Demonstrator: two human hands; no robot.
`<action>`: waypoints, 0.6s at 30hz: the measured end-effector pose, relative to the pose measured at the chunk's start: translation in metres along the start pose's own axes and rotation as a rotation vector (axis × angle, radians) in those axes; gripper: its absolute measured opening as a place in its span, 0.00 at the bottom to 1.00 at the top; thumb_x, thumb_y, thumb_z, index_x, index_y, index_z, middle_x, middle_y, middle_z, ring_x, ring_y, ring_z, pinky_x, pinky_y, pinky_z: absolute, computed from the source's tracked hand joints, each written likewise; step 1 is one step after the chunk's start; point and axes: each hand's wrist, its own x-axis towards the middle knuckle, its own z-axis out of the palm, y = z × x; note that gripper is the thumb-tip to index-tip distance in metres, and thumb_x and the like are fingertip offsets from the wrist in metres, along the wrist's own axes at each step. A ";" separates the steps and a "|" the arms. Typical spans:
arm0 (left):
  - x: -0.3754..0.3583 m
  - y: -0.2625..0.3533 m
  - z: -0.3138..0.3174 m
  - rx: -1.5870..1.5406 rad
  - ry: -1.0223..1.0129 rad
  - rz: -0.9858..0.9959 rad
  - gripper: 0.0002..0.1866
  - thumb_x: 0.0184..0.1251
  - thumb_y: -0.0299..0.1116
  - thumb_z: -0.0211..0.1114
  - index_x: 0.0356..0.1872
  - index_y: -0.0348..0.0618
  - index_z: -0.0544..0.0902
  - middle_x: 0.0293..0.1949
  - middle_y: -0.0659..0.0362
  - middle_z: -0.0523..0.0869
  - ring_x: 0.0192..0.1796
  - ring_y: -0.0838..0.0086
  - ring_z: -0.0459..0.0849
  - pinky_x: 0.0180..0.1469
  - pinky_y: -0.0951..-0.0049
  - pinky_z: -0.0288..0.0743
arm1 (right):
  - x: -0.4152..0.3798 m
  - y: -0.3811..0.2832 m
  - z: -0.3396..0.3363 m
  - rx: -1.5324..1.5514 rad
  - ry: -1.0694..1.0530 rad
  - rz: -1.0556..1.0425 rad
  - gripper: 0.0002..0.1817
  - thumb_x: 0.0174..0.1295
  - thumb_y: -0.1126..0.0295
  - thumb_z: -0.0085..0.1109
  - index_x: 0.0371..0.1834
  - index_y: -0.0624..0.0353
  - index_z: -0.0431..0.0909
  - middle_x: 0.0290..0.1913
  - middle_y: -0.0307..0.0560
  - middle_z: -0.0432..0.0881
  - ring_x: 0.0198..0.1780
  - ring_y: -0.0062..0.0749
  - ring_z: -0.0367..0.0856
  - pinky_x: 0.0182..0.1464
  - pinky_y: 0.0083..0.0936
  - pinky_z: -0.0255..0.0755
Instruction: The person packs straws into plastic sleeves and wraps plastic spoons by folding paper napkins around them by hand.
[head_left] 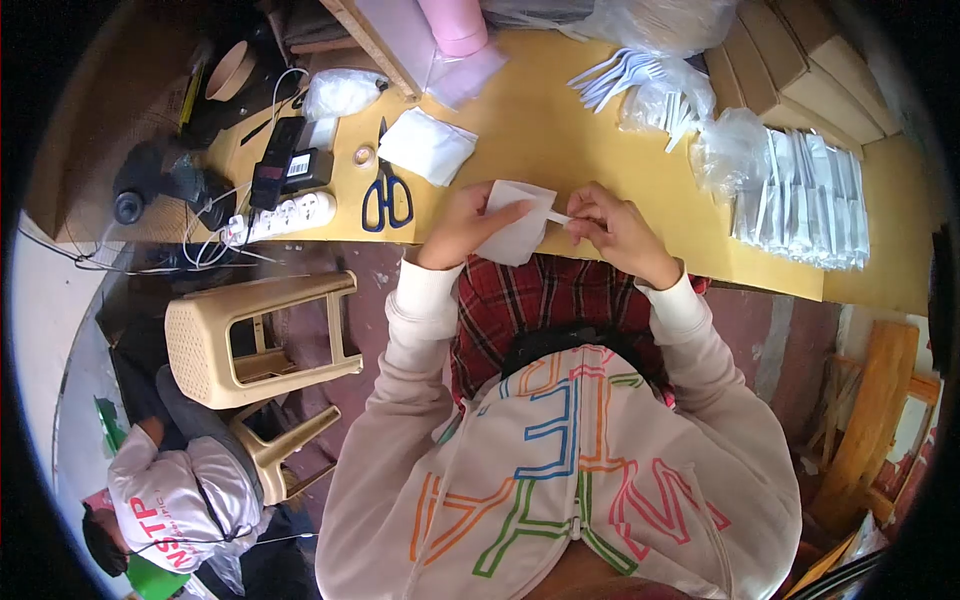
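A white paper napkin (518,238) is held at the table's front edge by my left hand (462,228), its thumb lying across the paper. From the napkin's right side sticks out the narrow end of a white plastic utensil (558,217). My right hand (612,232) pinches that end between thumb and fingers. The utensil's other end is hidden by the paper, so its kind does not show. Just behind my left hand lies a stack of white napkins (428,146). Loose white plastic forks (622,76) lie at the back, beyond my right hand.
Blue-handled scissors (387,203), a tape roll (364,155) and a power strip (290,216) are on the left. Rows of napkin-wrapped utensils (800,200) lie right, before cardboard boxes (800,75). A plastic stool (250,340) and another person (185,495) are at lower left.
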 end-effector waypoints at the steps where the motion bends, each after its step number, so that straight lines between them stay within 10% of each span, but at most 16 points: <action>1: -0.002 0.000 0.001 -0.042 0.005 -0.036 0.14 0.66 0.33 0.64 0.47 0.32 0.79 0.39 0.59 0.85 0.37 0.81 0.81 0.40 0.80 0.74 | -0.001 -0.002 0.000 -0.005 0.004 -0.012 0.11 0.63 0.71 0.57 0.42 0.63 0.68 0.34 0.49 0.81 0.33 0.34 0.83 0.38 0.28 0.71; 18: -0.030 0.020 0.024 -0.130 0.096 0.013 0.14 0.67 0.36 0.63 0.46 0.34 0.82 0.38 0.61 0.86 0.37 0.84 0.81 0.40 0.81 0.75 | -0.012 -0.043 -0.002 -0.121 0.010 -0.258 0.21 0.60 0.73 0.60 0.52 0.59 0.61 0.44 0.51 0.77 0.48 0.44 0.80 0.49 0.36 0.71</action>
